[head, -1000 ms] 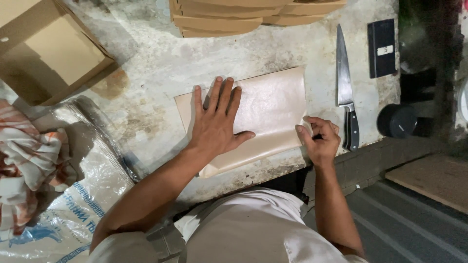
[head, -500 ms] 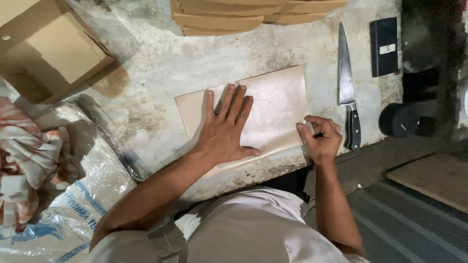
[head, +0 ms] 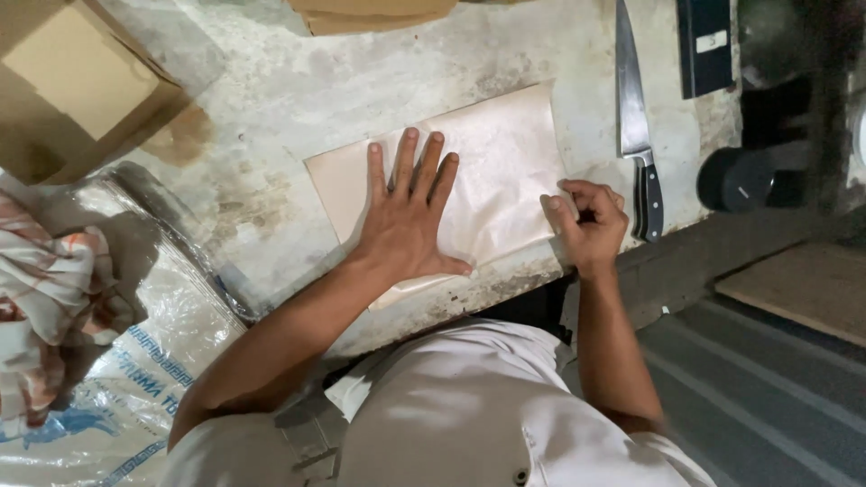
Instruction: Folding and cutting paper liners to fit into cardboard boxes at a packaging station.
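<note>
1. Two cardboard pieces frame the top: an open brown box (head: 86, 86) at 10 o'clock and flat tan cardboard (head: 374, 13) at 12 o'clock, cut off by the edge.
2. A black rectangular case (head: 705, 45) with a small white label lies at 1 o'clock; a white printed sack (head: 117, 379) with blue lettering lies at 8 o'clock, a striped cloth (head: 45, 298) on it.
3. The paper (head: 501, 162), a pale tan sheet, lies flat on the stained slab (head: 271, 108) at centre, its near edge at the slab's front rim.
4. The left hand (head: 406, 221) lies open, palm down, fingers spread and pointing to 12 o'clock, pressing the paper.
5. The right hand (head: 591, 221) is curled at the paper's 4 o'clock corner, fingertips pinching its edge.
6. A knife (head: 636, 126) lies at 3 o'clock of the paper, just beside the right hand, tip toward 12 o'clock.
</note>
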